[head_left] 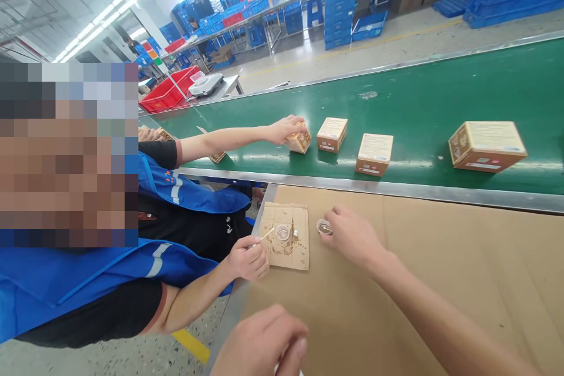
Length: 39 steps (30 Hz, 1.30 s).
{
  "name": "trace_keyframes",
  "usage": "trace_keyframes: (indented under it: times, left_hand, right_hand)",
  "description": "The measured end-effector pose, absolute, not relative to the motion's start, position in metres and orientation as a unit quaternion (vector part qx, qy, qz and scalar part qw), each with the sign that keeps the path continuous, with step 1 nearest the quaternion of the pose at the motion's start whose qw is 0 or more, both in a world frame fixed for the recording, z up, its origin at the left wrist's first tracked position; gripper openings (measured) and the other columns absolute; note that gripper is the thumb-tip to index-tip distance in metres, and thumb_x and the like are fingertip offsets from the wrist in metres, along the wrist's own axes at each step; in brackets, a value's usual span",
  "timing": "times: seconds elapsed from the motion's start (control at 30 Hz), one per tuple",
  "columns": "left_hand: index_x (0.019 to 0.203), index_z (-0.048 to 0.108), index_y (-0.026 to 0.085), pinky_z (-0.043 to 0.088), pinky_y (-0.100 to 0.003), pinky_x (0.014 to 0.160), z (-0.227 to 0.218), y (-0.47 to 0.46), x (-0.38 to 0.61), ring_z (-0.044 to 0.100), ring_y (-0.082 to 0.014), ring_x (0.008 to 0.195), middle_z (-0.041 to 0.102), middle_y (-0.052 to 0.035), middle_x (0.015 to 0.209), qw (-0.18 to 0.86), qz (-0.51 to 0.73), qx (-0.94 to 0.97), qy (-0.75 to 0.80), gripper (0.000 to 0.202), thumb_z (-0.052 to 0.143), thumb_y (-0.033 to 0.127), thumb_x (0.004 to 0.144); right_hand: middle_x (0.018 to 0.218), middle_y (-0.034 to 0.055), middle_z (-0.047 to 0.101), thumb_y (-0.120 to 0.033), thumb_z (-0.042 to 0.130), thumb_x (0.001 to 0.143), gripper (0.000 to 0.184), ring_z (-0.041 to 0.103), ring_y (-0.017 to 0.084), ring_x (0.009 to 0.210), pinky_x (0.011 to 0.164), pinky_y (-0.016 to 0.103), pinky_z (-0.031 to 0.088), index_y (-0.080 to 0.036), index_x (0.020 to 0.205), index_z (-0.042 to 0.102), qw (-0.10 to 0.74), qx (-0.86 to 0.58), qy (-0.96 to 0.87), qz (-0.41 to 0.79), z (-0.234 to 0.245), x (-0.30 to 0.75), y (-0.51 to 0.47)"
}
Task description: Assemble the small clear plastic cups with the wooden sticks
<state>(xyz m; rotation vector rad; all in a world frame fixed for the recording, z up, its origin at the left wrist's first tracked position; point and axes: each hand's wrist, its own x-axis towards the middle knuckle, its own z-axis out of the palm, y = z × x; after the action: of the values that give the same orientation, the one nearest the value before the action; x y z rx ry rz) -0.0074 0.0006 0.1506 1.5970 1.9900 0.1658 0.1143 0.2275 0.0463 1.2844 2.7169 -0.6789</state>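
My right hand (352, 238) reaches over the cardboard-covered table with its fingertips closed on the rim of a small clear round cup (324, 227). Close to the bottom edge is my left hand (267, 343), its fingers curled. A bit of something white shows beneath them, too hidden to name. Left of the small cup lies a stained cardboard square (269, 211) that bears a second clear cup (282, 232) and brown smears. A co-worker's hand (249, 258) holds a thin stick (267, 234) over this square.
Beyond the table runs a green conveyor belt (414, 106) carrying several brown boxes (374, 154). The co-worker's other hand (286, 129) grips one box (300, 140) there. A metal rail (423, 197) separates belt and table. The co-worker in a blue vest (189, 200) stands close on the left.
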Motion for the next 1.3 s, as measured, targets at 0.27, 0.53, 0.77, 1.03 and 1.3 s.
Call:
trace_keyframes:
  times: [0.27, 0.53, 0.77, 1.03, 1.3]
  left_hand:
    - [0.107, 0.062, 0.022, 0.049, -0.03, 0.068, 0.148, 0.161, -0.004, 0.067, -0.0178, 0.087, 0.064, -0.0049, 0.107, 0.174, -0.151, 0.684, 0.692, 0.028, 0.047, 0.013, 0.085]
    - [0.108, 0.064, 0.025, 0.055, -0.032, 0.076, 0.106, 0.172, -0.005, 0.069, -0.0225, 0.098, 0.064, -0.0038, 0.106, 0.175, -0.155, 0.695, 0.68, 0.025, 0.05, 0.021, 0.088]
    - [0.105, 0.064, 0.019, 0.058, -0.035, 0.08, 0.097, 0.163, 0.008, 0.07, -0.0248, 0.101, 0.065, -0.0063, 0.109, 0.176, -0.151, 0.691, 0.684, 0.022, 0.051, 0.016, 0.087]
    - [0.107, 0.066, 0.02, 0.056, -0.033, 0.081, 0.096, 0.166, 0.015, 0.07, -0.0236, 0.104, 0.066, -0.006, 0.114, 0.216, -0.173, 0.677, 0.682, 0.022, 0.053, 0.025, 0.09]
    - [0.107, 0.067, 0.017, 0.055, -0.032, 0.085, 0.097, 0.174, 0.009, 0.067, -0.0168, 0.103, 0.069, -0.005, 0.111, 0.224, -0.186, 0.668, 0.685, 0.021, 0.055, 0.026, 0.092]
  right_hand:
    - [0.095, 0.0058, 0.058, -0.028, 0.059, 0.095, 0.015, 0.057, 0.018, 0.081, 0.057, 0.029, 0.034, -0.018, 0.084, 0.061, 0.026, 0.412, 0.884, -0.22, 0.052, 0.119, 0.229]
    - [0.094, 0.004, 0.057, -0.024, 0.067, 0.09, 0.007, 0.057, 0.018, 0.084, 0.057, 0.029, 0.032, -0.018, 0.092, 0.063, 0.035, 0.405, 0.885, -0.227, 0.052, 0.131, 0.214]
    - [0.096, 0.0039, 0.057, -0.029, 0.067, 0.093, 0.012, 0.057, 0.018, 0.085, 0.058, 0.029, 0.034, -0.019, 0.091, 0.063, 0.045, 0.404, 0.883, -0.235, 0.059, 0.14, 0.206]
    - [0.096, 0.0036, 0.058, -0.025, 0.065, 0.093, 0.006, 0.058, 0.019, 0.088, 0.058, 0.029, 0.034, -0.019, 0.095, 0.065, 0.046, 0.41, 0.878, -0.242, 0.054, 0.152, 0.202]
    - [0.099, 0.0036, 0.059, -0.03, 0.064, 0.095, 0.017, 0.059, 0.021, 0.091, 0.06, 0.032, 0.035, -0.021, 0.109, 0.068, 0.025, 0.411, 0.865, -0.285, 0.045, 0.146, 0.209]
